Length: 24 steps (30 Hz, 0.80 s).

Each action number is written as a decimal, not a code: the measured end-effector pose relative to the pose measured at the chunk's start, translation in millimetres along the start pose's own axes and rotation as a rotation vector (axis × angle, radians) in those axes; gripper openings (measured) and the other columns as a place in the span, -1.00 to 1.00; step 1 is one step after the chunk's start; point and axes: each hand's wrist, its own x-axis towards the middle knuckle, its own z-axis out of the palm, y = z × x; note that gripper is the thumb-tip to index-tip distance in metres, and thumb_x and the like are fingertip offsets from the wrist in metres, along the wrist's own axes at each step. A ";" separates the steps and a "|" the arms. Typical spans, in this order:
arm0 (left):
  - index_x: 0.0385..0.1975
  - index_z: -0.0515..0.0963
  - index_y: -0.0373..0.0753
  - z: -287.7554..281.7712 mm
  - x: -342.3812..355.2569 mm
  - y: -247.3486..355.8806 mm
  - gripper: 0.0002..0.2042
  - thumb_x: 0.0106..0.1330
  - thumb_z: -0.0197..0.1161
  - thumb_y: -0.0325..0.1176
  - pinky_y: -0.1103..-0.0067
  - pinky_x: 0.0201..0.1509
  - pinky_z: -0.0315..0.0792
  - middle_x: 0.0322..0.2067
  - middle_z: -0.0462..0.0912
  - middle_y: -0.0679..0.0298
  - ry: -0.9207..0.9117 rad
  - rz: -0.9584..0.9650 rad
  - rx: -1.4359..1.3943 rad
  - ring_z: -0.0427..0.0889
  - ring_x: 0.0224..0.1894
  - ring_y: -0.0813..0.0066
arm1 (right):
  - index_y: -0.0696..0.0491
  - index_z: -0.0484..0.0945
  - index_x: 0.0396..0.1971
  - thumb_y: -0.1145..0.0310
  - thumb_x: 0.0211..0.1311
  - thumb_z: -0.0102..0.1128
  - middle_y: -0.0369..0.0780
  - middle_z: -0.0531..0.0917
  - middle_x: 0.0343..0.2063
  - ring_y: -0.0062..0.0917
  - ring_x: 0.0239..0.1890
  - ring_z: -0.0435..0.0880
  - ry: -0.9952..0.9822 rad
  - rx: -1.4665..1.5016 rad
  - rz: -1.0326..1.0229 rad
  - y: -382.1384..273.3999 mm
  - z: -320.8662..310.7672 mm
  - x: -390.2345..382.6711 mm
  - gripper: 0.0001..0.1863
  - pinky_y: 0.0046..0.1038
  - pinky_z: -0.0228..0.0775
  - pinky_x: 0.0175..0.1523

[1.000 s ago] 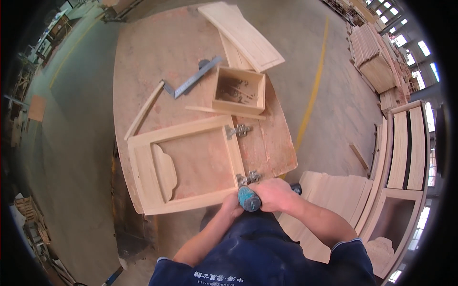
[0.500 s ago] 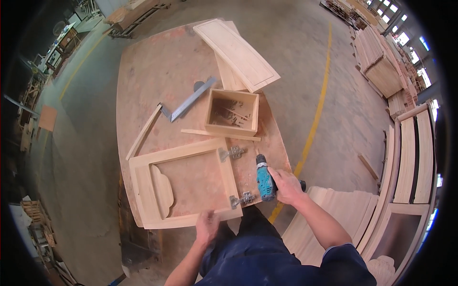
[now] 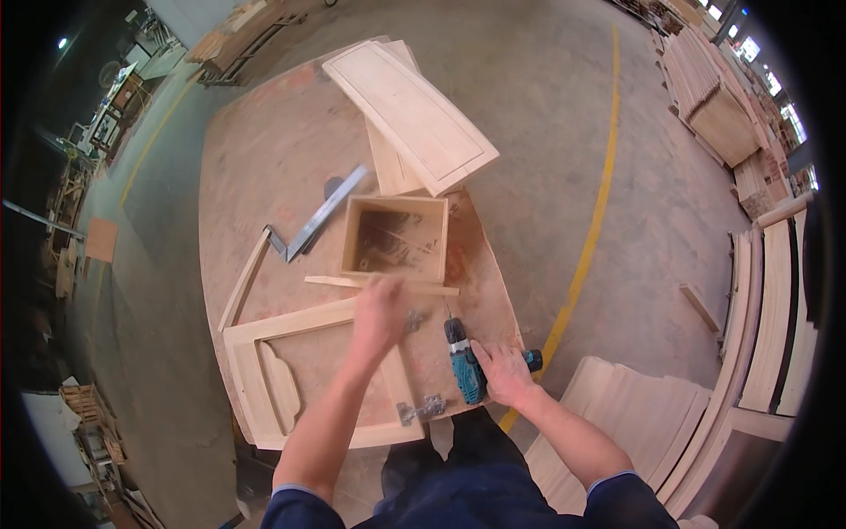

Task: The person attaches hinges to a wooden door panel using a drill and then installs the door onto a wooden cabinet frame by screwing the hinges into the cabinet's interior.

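My right hand (image 3: 504, 372) grips the handle of a teal and black cordless drill (image 3: 467, 366), its bit pointing away from me. Beside it lies a pale wooden door frame (image 3: 295, 324) with a curved wooden piece (image 3: 284, 386) inside its left part. My left hand (image 3: 381, 310), blurred by motion, hovers over the frame's far right corner; its fingers are too smeared to read. Two metal hinges sit on the frame's right side: the near hinge (image 3: 423, 410) shows plainly, the far hinge (image 3: 414, 318) is partly hidden behind my left hand.
Beyond my left hand stands an open wooden box (image 3: 445, 242) with small dark hardware inside. A thin strip (image 3: 441, 289) lies before it. A metal square (image 3: 326, 214), another strip (image 3: 244, 280) and wooden panels (image 3: 414, 115) share the table (image 3: 264, 159). Stacked boards (image 3: 617, 423) stand at my right.
My left hand has left the frame's near edge and moved forward to its far right corner, by the box. My right hand still holds the drill. The view has shifted slightly.
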 end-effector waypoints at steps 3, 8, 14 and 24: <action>-0.25 0.64 -0.32 42.4 76.5 2.0 -0.83 0.27 0.20 -0.38 0.21 -0.03 0.50 -0.22 0.62 -0.02 -0.042 0.084 0.135 0.61 -0.11 -0.05 | 0.13 0.28 0.34 0.41 -0.03 0.23 -0.09 0.56 -0.18 -0.21 -0.13 0.58 -0.012 0.027 0.020 3.8 -0.8 0.6 -0.20 -0.24 0.40 -0.07; -0.28 0.68 -0.27 97.4 140.6 -22.4 -0.81 0.25 0.16 -0.37 0.20 0.02 0.54 -0.21 0.67 0.00 -0.269 -0.016 0.504 0.64 -0.07 -0.04 | 0.11 0.30 0.32 0.41 0.10 0.11 -0.13 0.53 -0.14 -0.24 -0.11 0.57 0.038 0.125 0.038 8.6 2.7 -1.6 -0.32 -0.21 0.39 -0.01; -0.30 0.62 -0.30 107.2 152.2 -33.4 -0.85 0.26 0.09 -0.47 0.20 0.01 0.55 -0.22 0.69 -0.03 -0.363 0.019 0.615 0.65 -0.08 -0.07 | 0.10 0.34 0.28 0.40 0.08 0.14 -0.15 0.52 -0.18 -0.28 -0.11 0.58 0.038 0.168 0.051 14.9 -1.2 -1.0 -0.33 -0.23 0.38 -0.01; -0.31 0.53 -0.35 -23.1 1.2 -51.4 -0.86 0.39 0.03 -0.44 0.47 -0.30 0.45 -0.49 0.57 0.20 -0.159 -0.202 -0.171 0.54 -0.42 0.44 | 0.13 0.29 0.32 0.51 0.01 0.16 -0.09 0.54 -0.15 -0.20 -0.09 0.57 0.022 0.147 0.058 -3.6 0.9 -1.0 -0.26 -0.21 0.36 0.04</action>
